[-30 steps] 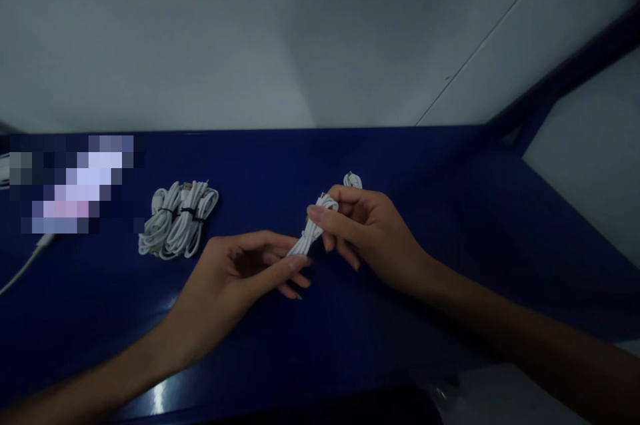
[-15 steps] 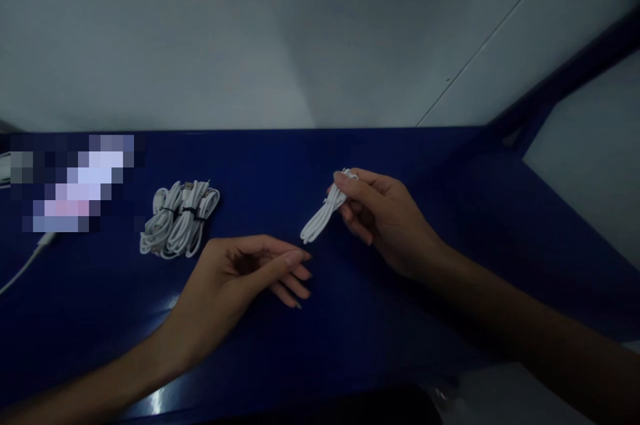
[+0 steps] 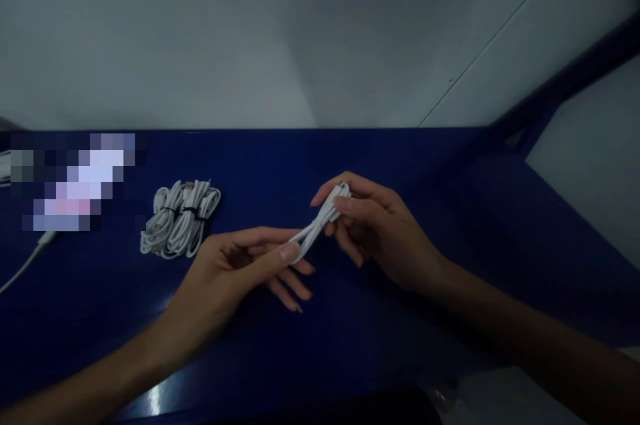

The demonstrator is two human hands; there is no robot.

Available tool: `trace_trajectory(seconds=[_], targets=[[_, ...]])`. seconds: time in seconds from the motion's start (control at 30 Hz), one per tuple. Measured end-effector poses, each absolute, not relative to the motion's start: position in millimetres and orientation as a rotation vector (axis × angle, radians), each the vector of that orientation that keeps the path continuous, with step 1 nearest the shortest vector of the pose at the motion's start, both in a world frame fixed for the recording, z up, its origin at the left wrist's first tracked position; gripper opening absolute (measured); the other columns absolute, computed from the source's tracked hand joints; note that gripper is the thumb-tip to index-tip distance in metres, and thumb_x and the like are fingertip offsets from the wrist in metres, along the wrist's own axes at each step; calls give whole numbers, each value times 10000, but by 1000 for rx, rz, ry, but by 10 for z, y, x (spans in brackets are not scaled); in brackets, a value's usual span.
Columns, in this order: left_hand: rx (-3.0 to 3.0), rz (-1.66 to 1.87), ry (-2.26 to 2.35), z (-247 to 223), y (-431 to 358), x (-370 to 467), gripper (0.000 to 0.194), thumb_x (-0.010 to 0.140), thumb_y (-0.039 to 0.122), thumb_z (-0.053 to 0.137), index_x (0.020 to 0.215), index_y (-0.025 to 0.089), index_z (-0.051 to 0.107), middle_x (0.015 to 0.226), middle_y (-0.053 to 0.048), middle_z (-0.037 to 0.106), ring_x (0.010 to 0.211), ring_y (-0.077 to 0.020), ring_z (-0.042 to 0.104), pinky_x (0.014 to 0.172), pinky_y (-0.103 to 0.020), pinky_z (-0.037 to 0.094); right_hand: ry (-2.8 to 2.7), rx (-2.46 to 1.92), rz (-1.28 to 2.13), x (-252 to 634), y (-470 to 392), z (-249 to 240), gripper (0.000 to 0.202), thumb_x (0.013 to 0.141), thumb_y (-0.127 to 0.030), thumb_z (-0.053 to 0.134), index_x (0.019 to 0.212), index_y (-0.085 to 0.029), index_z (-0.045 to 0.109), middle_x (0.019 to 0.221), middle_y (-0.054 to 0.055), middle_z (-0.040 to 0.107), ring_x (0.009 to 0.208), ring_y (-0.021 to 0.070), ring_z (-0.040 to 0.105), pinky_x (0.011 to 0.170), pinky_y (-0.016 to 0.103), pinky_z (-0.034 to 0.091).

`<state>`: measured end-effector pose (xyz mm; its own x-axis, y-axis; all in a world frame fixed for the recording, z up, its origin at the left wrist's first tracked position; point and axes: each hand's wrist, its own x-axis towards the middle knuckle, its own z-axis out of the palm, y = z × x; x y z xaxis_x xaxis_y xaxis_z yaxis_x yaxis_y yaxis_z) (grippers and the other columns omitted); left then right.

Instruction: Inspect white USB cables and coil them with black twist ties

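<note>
White cable bundle (image 3: 323,217), coiled and cinched mid-length
kinda slanting up to the right, loops a bit splayed lower left, pinched at both ends

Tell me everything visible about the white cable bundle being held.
The white cable bundle looks smooth and plastic-coated, folded into loops, narrow midway; any binding is unclear. It slants up to the right over the blue table, its lower end pinched by the left hand, its upper end by the right hand.
</note>
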<state>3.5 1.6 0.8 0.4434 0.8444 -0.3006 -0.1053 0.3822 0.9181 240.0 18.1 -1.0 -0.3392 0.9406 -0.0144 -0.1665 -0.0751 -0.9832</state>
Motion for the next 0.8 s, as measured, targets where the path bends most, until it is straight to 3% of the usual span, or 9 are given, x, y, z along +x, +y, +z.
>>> trace_trajectory(seconds=[0.2, 0.4, 0.57, 0.8], targets=[[927, 690, 923, -27, 30, 0, 176, 1038, 359, 814, 1076, 214, 908, 1040, -89, 887, 786, -177, 846, 673, -211, 697, -1454, -887, 1390, 2421, 143, 0, 220, 1081, -252, 596, 1177, -280, 791, 703, -51, 606, 524, 128, 557, 538, 283, 446], [906, 651, 890, -21, 30, 6, 172, 1029, 359, 828, 1048, 209, 911, 1033, -75, 883, 765, -152, 830, 702, -201, 690, -1579, -887, 1294, 2415, 68, 6, 254, 1066, -231, 600, 1203, -298, 803, 889, -6, 694, 599, 145, 599, 563, 299, 500], [967, 637, 890, -27, 29, -11, 187, 1030, 358, 826, 976, 201, 912, 868, -49, 860, 682, -126, 793, 679, -184, 665, -1615, -868, 1316, 2402, 46, -35, 268, 1081, -249, 601, 1245, -319, 800, 995, 21, 736, 665, 165, 610, 574, 307, 534], [1019, 661, 877, -9, 13, -7, 138, 1048, 322, 809, 1066, 239, 917, 930, -34, 872, 726, -122, 800, 694, -183, 668, -1584, -856, 1353, 2384, 52, -34, 290, 1058, -156, 597, 1189, -299, 813, 985, 0, 718, 670, 134, 599, 581, 266, 520]])
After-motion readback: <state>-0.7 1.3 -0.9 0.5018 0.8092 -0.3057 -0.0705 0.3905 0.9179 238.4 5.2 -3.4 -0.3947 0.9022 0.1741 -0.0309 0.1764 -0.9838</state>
